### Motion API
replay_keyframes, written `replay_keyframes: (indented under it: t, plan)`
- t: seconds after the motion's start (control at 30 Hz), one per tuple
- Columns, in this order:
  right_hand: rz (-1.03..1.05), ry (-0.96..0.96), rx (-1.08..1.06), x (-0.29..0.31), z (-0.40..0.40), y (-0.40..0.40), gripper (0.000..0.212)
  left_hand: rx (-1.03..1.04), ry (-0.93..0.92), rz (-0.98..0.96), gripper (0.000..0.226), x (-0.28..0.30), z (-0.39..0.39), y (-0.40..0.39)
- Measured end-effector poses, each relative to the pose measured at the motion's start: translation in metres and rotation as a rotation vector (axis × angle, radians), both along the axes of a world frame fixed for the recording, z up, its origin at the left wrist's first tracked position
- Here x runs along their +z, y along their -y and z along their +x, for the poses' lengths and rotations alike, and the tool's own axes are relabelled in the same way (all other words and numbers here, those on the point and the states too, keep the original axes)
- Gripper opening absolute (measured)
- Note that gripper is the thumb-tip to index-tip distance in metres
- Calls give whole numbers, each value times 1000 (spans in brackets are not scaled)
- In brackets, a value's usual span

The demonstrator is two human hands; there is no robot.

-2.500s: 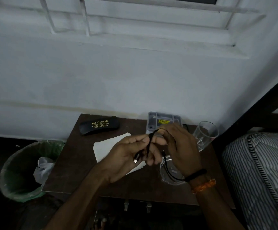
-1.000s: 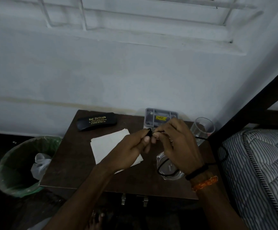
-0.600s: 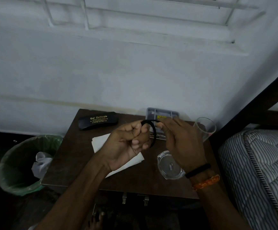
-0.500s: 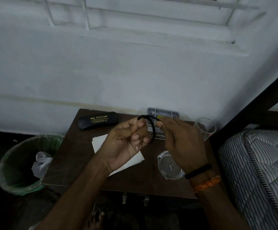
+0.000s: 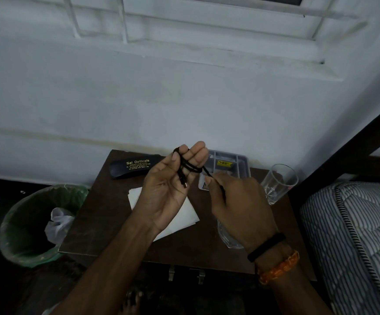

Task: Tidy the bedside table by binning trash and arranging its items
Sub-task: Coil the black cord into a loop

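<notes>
At frame centre my left hand holds the black cable looped round its raised fingers, a plug end dangling by the palm. My right hand pinches the free tail just right of it. I judge it light, limp and springy, so the coils could slip; best gripped across the bundle, not by the plug.

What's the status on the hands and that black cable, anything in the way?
Left hand wound with black cable, thumb pinning it. Right hand pinches the free end. Both above the bedside table; nothing blocking.
</notes>
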State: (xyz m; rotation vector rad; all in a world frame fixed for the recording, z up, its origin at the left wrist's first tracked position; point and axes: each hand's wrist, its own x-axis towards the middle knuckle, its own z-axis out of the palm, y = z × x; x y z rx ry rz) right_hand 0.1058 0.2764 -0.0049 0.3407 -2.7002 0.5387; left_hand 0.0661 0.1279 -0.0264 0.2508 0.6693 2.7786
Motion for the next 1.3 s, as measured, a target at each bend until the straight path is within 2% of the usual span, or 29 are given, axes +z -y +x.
replay_keyframes:
  t: [0.17, 0.23, 0.3, 0.37, 0.43, 0.47, 0.53, 0.6, 0.7, 0.83, 0.9, 0.97, 1.07, 1.2, 1.3]
  plan:
    - [-8, 290, 47, -2, 2, 4, 37, 114, -89, -246, 26, -7, -2, -5]
    - [-104, 413, 60, 2, 5, 6, 37, 173, -213, -474, 26, -9, 1, -8]
    - [-217, 518, 65, 7, 9, 7, 36, 236, -425, -804, 24, -12, 7, -6]
    - [-217, 528, 89, 11, 11, 5, 31, 269, -681, -1161, 22, -19, 12, -3]
    - [-105, 442, 130, 11, 9, -1, 23, 283, -897, -1434, 14, -27, 12, 2]
    - [-68, 409, 138, 11, 7, -6, 18, 272, -948, -1509, 9, -29, 11, 4]
    - [-83, 389, 144, 13, 5, -16, 12, 246, -983, -1562, 14, -29, 9, 11]
    - [-142, 344, 134, 19, 2, -25, 9, 176, -958, -1519, 20, -26, 9, 16]
    - [-294, 302, 152, 25, -2, -36, 6, -12, -727, -1275, 27, -22, 11, 20]
    - [-729, 415, 154, 22, -7, -46, 5, -195, -511, -986, 37, -14, 10, 20]
    - [-1019, 488, 145, 19, -7, -48, 10, -271, -422, -819, 33, -9, 12, 21]
    - [-1201, 524, 101, 14, -8, -49, 17, -313, -348, -700, 29, -7, 13, 23]
    - [-1178, 537, 33, 3, -12, -48, 28, -340, -249, -533, 27, -8, 14, 24]
    - [-917, 571, -3, -12, -11, -30, 37, -283, -114, -264, 25, -5, 13, 24]
    - [-699, 581, 29, -25, -4, -13, 43, -170, -87, -219, 25, -6, 8, 25]
